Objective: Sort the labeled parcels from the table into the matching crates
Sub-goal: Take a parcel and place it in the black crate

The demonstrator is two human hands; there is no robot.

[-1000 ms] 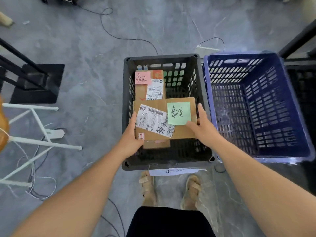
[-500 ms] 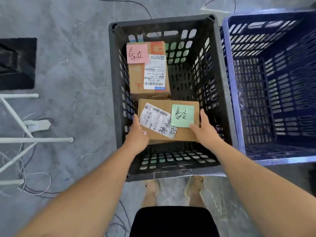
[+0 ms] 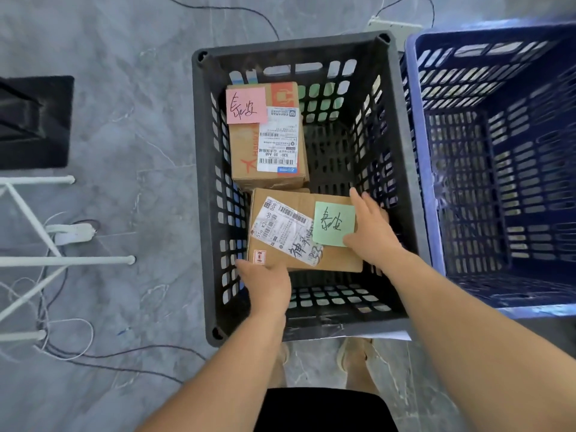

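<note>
Two hands hold a brown cardboard parcel [image 3: 330, 258] with a green sticky note [image 3: 334, 223] low inside the dark grey slotted plastic crate [image 3: 290, 45]. It sits just beside a second cardboard parcel [image 3: 246, 151], probably because their handwritten notes match. The left hand [image 3: 268, 288] has its grip clamped on the near left corner, the right hand [image 3: 372, 232] on the right edge. A blue slotted plastic crate [image 3: 420, 151] stands alongside on the grey marbled floor [image 3: 124, 120], among loose cables [image 3: 218, 9].

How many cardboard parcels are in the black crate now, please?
2. The pink-note parcel lies at the black crate's far left; the green-note parcel lies nearer, held by the left hand and right hand. More could hide beneath them.
</note>
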